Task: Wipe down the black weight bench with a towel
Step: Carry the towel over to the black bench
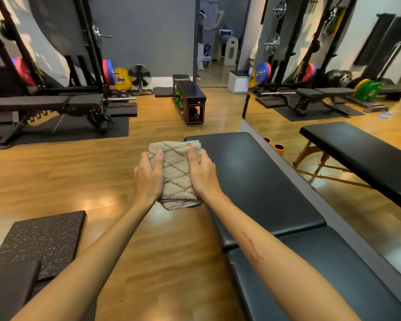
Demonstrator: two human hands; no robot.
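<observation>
Beside the bench's [259,181] left edge, left hand [148,176] and right hand [203,173] grip the folded towel [177,174].

A gym: squat racks [83,42], weight plates [123,79] (bright-coloured), wall mirror [333,66].

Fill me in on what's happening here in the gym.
A person holds a folded beige towel in both hands, the left hand on its left side and the right hand on its right, thumbs on top. The towel is up in front of them, by the near left edge of the black padded bench that runs along a mirror wall. It is not flat on the pad, so wiping seems not to have started.
</observation>
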